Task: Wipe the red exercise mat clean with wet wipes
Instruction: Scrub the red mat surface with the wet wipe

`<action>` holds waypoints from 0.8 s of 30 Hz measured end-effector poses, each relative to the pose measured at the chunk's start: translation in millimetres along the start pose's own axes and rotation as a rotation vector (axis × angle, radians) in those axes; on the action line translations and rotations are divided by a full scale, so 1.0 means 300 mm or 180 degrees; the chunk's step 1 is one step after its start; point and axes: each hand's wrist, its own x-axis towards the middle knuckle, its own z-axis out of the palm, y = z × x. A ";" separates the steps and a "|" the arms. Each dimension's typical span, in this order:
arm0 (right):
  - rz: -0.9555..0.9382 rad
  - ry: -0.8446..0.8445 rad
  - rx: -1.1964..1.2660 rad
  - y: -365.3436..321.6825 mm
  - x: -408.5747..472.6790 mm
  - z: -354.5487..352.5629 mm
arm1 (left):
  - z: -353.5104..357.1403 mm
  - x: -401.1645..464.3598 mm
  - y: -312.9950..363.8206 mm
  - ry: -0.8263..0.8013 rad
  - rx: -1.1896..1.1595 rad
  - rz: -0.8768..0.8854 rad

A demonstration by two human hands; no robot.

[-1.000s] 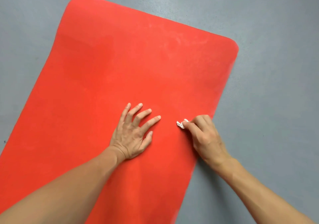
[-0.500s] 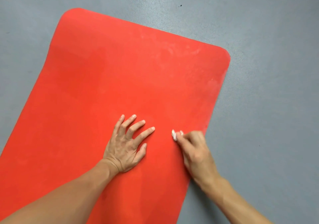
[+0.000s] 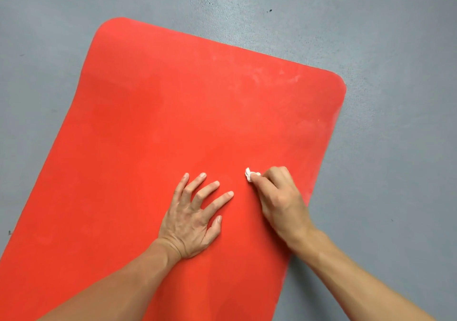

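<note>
The red exercise mat [image 3: 173, 123] lies flat on the grey floor [image 3: 395, 48]; the left hand [image 3: 193, 221], fingers spread wide, presses it down — likely to stop sliding. The right hand [image 3: 279, 197] pinches a balled wet wipe [image 3: 249, 174] against the mat near its right edge — pale smudges remain beyond.

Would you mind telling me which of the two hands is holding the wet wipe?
The right hand pinches the small white wet wipe in curled fingers; the left hand lies flat, fingers spread, on the red mat.
</note>
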 end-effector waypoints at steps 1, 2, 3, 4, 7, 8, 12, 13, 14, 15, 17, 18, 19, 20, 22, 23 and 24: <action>-0.0163 -0.0077 -0.0021 0.026 0.020 -0.013 | -0.001 0.000 0.000 0.0007 0.0000 0.0003; -0.0166 -0.0011 -0.0057 0.070 0.062 -0.027 | -0.001 0.000 -0.001 0.0004 0.0002 -0.0003; 0.0016 0.0212 -0.0151 0.124 0.111 -0.042 | 0.001 0.001 -0.002 0.0000 -0.0004 -0.0013; 0.0353 0.0523 -0.0283 0.178 0.167 -0.065 | 0.003 0.000 -0.004 -0.0007 -0.0009 -0.0023; 0.1411 0.1204 -0.0423 0.250 0.261 -0.092 | 0.005 -0.003 -0.004 -0.0014 -0.0019 -0.0021; 0.1470 0.1244 -0.0407 0.219 0.252 -0.071 | 0.005 -0.003 -0.003 -0.0012 -0.0021 -0.0019; 0.0285 0.0373 0.0015 -0.001 0.083 0.034 | 0.001 0.001 -0.002 -0.0018 -0.0024 -0.0037; -0.0034 0.0126 0.0128 -0.035 0.044 0.041 | 0.000 0.000 -0.001 -0.0024 -0.0026 -0.0036; -0.0306 -0.0089 0.0184 -0.038 0.038 0.035 | -0.002 0.000 0.001 -0.0019 -0.0021 -0.0029; -0.0494 -0.0228 0.0180 -0.011 0.065 0.020 | -0.003 0.000 0.003 -0.0011 -0.0014 -0.0025; -0.0414 0.0005 -0.0025 0.083 0.166 0.000 | -0.004 0.002 -0.001 -0.0020 -0.0011 -0.0048; -0.0092 0.0336 -0.0171 0.142 0.231 -0.016 | -0.003 0.002 -0.002 -0.0020 -0.0017 -0.0066; 0.0351 0.0703 -0.0293 0.196 0.294 -0.037 | -0.003 0.002 -0.001 -0.0016 -0.0013 -0.0080; 0.0832 0.0998 -0.0347 0.226 0.339 -0.044 | -0.002 0.001 0.001 -0.0011 -0.0005 -0.0090; 0.1374 0.1301 -0.0339 0.192 0.349 -0.003 | -0.002 0.000 0.001 -0.0008 -0.0025 -0.0087; 0.1306 0.1256 -0.0289 0.140 0.322 0.032 | -0.002 -0.001 0.001 -0.0004 -0.0031 -0.0080; 0.1042 0.1069 -0.0177 0.077 0.278 0.063 | -0.003 -0.001 0.001 0.0000 -0.0016 -0.0075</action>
